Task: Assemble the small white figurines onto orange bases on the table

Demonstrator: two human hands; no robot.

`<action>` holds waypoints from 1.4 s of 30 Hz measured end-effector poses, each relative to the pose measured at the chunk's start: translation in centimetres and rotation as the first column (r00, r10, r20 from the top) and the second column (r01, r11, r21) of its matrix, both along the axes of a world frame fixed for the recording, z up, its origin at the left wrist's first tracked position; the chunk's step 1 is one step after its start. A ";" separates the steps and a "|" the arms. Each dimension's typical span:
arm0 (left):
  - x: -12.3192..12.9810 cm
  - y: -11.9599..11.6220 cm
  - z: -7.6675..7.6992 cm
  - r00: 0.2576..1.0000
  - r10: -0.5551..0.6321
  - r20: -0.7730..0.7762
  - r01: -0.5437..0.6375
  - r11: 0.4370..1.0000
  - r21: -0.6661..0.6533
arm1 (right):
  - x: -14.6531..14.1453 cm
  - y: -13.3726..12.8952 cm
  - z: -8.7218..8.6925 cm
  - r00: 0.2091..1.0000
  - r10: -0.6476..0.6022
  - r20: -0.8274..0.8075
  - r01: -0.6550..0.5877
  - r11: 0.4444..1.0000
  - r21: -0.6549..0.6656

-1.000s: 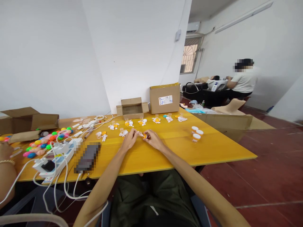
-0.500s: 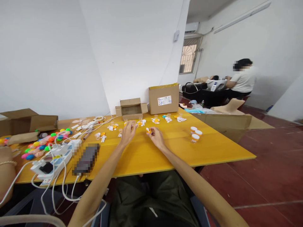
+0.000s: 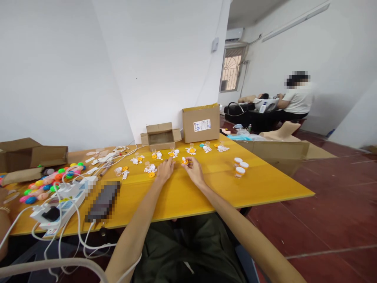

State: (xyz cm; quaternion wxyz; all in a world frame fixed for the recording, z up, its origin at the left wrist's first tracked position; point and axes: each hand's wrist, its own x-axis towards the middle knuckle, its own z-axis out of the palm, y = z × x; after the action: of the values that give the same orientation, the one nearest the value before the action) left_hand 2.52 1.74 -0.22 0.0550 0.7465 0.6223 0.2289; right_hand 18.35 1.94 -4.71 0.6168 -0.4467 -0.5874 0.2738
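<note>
My right hand (image 3: pixel 193 171) is closed on a small orange-and-white plastic piece (image 3: pixel 184 161), pinched at the fingertips above the table. To its left, my left hand (image 3: pixel 165 169) is low at the tabletop with fingers stretched forward and down; their tips are partly hidden. Beside it lie small white pieces (image 3: pixel 150 168) and an orange ring-like disc (image 3: pixel 151 175). Further back, several clusters of white pieces with orange discs and clear little cups (image 3: pixel 207 147) form rows. Off to the right stand three clear tubs with white lids (image 3: pixel 240 170) and orange rims.
At the table's back are an open small carton (image 3: pixel 161 138) and a taller cardboard box (image 3: pixel 201 125). A power strip (image 3: pixel 69 200) with tangled white cables, a phone (image 3: pixel 103 201) and colourful balls (image 3: pixel 44 186) occupy the left. Another person (image 3: pixel 297 98) sits across the room.
My left hand has come down to the tabletop from a raised, curled position, uncovering a white-and-orange cluster. My right hand still holds the orange-and-white piece. The view has shifted slightly.
</note>
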 end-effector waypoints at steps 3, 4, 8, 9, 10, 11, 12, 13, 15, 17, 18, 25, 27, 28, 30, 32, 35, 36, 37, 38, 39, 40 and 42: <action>0.2 0.2 -0.4 1.000 0.020 -0.016 -0.020 1.000 0.005 | -0.1 0.0 -0.1 1.000 0.021 0.005 -0.021 1.000 0.000; 0.3 0.2 -0.4 0.999 0.031 -0.018 -0.031 1.000 0.005 | -0.1 0.1 -0.2 1.000 0.028 0.007 -0.028 1.000 0.001; 0.5 0.2 -0.1 0.997 0.082 -0.014 -0.082 0.997 -0.013 | -0.2 0.1 -0.3 0.998 0.051 0.031 -0.050 0.998 -0.029; 0.5 0.1 -0.1 0.996 0.087 -0.009 -0.088 0.996 -0.020 | -0.2 0.1 -0.3 0.998 0.058 0.034 -0.056 0.998 -0.040; 0.5 0.1 -0.1 0.996 0.091 -0.002 -0.091 0.996 -0.026 | -0.2 0.1 -0.3 0.997 0.066 0.035 -0.064 0.997 -0.048; 0.5 0.0 -0.1 0.996 0.093 0.007 -0.093 0.995 -0.029 | -0.3 0.1 -0.3 0.997 0.074 0.033 -0.072 0.996 -0.054; 0.5 -0.1 -0.1 0.995 0.094 0.019 -0.093 0.995 -0.032 | -0.3 0.1 -0.3 0.996 0.082 0.030 -0.080 0.995 -0.060; 0.4 -0.1 -0.2 0.995 0.092 0.034 -0.091 0.995 -0.034 | -0.3 0.0 -0.3 0.996 0.089 0.026 -0.087 0.994 -0.065; 0.0 -0.2 -0.5 0.994 0.079 0.080 -0.077 0.997 -0.030 | -0.3 -0.1 -0.3 0.995 0.103 0.019 -0.101 0.992 -0.080; -0.4 -0.2 -0.9 0.989 0.045 0.144 -0.042 0.999 -0.018 | -0.3 -0.2 -0.2 0.993 0.119 0.014 -0.117 0.988 -0.097; -0.6 -0.2 -1.1 0.983 0.022 0.180 -0.020 1.000 -0.011 | -0.3 -0.2 -0.2 0.992 0.128 0.015 -0.126 0.987 -0.104; -1.3 -0.3 -2.1 0.856 -0.220 0.467 0.189 0.975 0.114 | -0.2 -0.2 -0.3 0.981 0.187 0.047 -0.182 0.978 -0.107; -0.9 -0.6 -2.0 0.795 -0.325 0.513 0.296 0.945 0.139 | -0.2 -0.3 -0.3 0.975 0.211 0.066 -0.205 0.974 -0.095; -0.8 -0.8 -2.0 0.773 -0.366 0.518 0.338 0.929 0.151 | -0.2 -0.3 -0.4 0.971 0.225 0.079 -0.218 0.972 -0.088; -0.4 -1.2 -1.9 0.758 -0.414 0.504 0.382 0.908 0.171 | -0.2 -0.4 -0.4 0.963 0.242 0.120 -0.235 0.969 -0.071; -0.3 -1.4 -1.7 0.767 -0.424 0.481 0.387 0.904 0.181 | -0.1 -0.4 -0.4 0.957 0.232 0.174 -0.228 0.973 -0.043; -0.3 -1.4 -1.7 0.784 -0.411 0.466 0.371 0.911 0.180 | -0.1 -0.5 -0.4 0.949 0.194 0.247 -0.203 0.979 0.009; -0.4 -1.3 -1.7 0.784 -0.411 0.465 0.372 0.911 0.178 | 0.0 -0.5 -0.4 0.947 0.187 0.262 -0.200 0.979 0.024; -0.5 -1.3 -1.7 0.780 -0.416 0.467 0.377 0.909 0.179 | 0.0 -0.6 -0.4 0.944 0.184 0.274 -0.201 0.979 0.036; -0.6 -1.2 -1.7 0.774 -0.423 0.471 0.384 0.905 0.182 | 0.0 -0.6 -0.4 0.942 0.183 0.282 -0.203 0.978 0.044; -0.7 -1.2 -1.8 0.765 -0.433 0.476 0.393 0.900 0.188 | 0.0 -0.6 -0.3 0.940 0.183 0.289 -0.205 0.977 0.049; -0.7 -1.1 -1.8 0.755 -0.445 0.481 0.403 0.894 0.195 | 0.0 -0.6 -0.3 0.938 0.183 0.294 -0.207 0.977 0.053; -0.8 -1.1 -1.9 0.739 -0.467 0.486 0.418 0.883 0.212 | 0.0 -0.6 -0.4 0.937 0.186 0.297 -0.213 0.975 0.060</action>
State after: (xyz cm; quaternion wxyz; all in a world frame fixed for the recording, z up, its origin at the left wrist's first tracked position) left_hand 1.69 0.65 -2.08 0.2416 0.7833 0.3772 0.4310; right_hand 18.40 1.33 -5.07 0.5130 -0.3913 -0.7255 0.2394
